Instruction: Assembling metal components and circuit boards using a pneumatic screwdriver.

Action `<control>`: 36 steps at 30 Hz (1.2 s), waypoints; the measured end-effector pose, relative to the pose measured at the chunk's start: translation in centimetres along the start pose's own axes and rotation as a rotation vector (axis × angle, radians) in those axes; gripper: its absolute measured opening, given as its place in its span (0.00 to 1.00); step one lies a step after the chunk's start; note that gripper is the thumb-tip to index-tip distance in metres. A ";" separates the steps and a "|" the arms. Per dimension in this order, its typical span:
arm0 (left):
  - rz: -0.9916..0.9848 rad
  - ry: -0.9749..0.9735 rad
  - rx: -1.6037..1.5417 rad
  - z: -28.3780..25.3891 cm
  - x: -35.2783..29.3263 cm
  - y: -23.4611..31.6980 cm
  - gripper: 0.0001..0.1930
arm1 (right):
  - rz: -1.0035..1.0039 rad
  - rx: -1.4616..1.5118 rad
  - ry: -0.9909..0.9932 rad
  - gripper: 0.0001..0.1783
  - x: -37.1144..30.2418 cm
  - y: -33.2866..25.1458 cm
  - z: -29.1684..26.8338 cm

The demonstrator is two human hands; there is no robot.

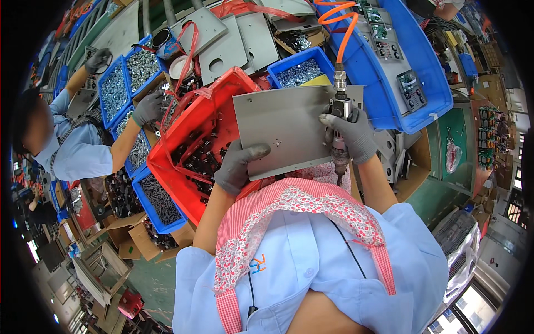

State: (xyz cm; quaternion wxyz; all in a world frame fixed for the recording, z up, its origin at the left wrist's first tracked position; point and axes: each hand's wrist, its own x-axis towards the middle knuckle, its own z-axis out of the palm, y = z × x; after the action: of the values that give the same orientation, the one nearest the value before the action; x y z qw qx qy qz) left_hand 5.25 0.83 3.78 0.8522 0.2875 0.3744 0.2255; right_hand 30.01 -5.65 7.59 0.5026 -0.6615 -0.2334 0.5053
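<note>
A red bin holds small dark parts. Left of it, blue bins carry silver fasteners and dark screws, and a co-worker in a light-blue shirt leans over them. Open cardboard boxes stand nearer, above a green floor. Toward the upper right, a large blue tray contains circuit boards with black knobs.
</note>
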 end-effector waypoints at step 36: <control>0.256 0.426 -0.082 -6.4 -0.2 0.5 0.26 | -0.679 0.258 0.362 0.10 17.8 5.1 -4.9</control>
State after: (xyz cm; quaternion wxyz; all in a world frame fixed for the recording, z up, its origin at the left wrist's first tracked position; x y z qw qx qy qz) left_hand 0.16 3.09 0.66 0.7295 0.2436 0.4966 0.4023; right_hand 40.19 4.78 -4.83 0.7528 -0.5564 -0.2811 0.2113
